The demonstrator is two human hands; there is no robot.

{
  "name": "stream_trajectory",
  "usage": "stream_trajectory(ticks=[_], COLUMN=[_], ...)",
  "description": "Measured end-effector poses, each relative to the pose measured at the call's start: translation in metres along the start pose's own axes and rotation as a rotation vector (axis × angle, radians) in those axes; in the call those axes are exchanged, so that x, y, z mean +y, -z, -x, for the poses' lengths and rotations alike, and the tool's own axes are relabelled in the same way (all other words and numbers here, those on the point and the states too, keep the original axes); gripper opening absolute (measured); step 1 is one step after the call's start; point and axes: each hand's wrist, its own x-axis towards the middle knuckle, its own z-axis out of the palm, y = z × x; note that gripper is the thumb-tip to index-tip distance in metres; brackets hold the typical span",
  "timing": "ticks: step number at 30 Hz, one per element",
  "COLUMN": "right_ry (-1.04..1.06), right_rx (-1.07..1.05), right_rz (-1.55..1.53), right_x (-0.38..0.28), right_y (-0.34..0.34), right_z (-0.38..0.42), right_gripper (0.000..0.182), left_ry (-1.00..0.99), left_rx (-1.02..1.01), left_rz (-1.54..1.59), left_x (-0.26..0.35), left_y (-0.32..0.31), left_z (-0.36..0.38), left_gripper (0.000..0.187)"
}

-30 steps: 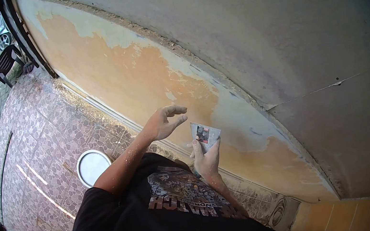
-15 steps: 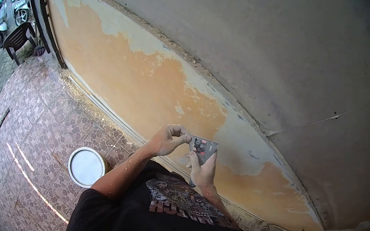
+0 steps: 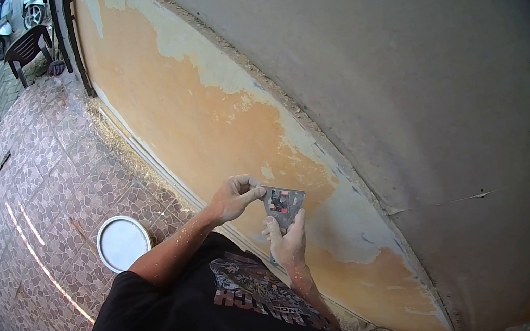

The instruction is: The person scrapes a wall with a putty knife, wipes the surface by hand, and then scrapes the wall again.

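Note:
A putty knife (image 3: 290, 201) with a grey, dusty blade and a worn red-and-black label is held in front of my body. My right hand (image 3: 288, 239) is closed around its lower end, with the thumb along the blade; most of the handle is hidden in the palm. With thumb and fingertips, my left hand (image 3: 235, 198) pinches the blade's left corner. Pale dust coats both hands, and light specks dot the left forearm. Just beyond the hands stands a wall (image 3: 202, 120) of peeling orange paint with whitish patches.
A lidded white bucket (image 3: 123, 243) stands on the patterned tile floor (image 3: 45, 221) to my left. Crumbs of debris (image 3: 110, 131) lie along the wall's base. Farther off are a dark plastic chair (image 3: 28, 47), a broom head (image 3: 56, 67) and parked scooters (image 3: 1, 30). A rough ledge (image 3: 249, 64) edges the wall.
The putty knife and both hands have shifted slightly left in view, and the blade has turned a little. Both hands keep their hold. The camera view has shifted slightly too.

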Motion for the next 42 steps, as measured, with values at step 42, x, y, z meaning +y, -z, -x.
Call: stream_trajectory(ticks=[42], right_ry=[-0.061], right_rx=[-0.430], right_rz=[-0.125], right_x=[-0.049], right_y=[0.110], right_z=[0.023], right_gripper=[0.030], left_ry=[0.036], left_rx=[0.245], left_rz=[0.171], left_x=[0.033], left_y=[-0.125], left_z=[0.063], left_gripper=[0.006])
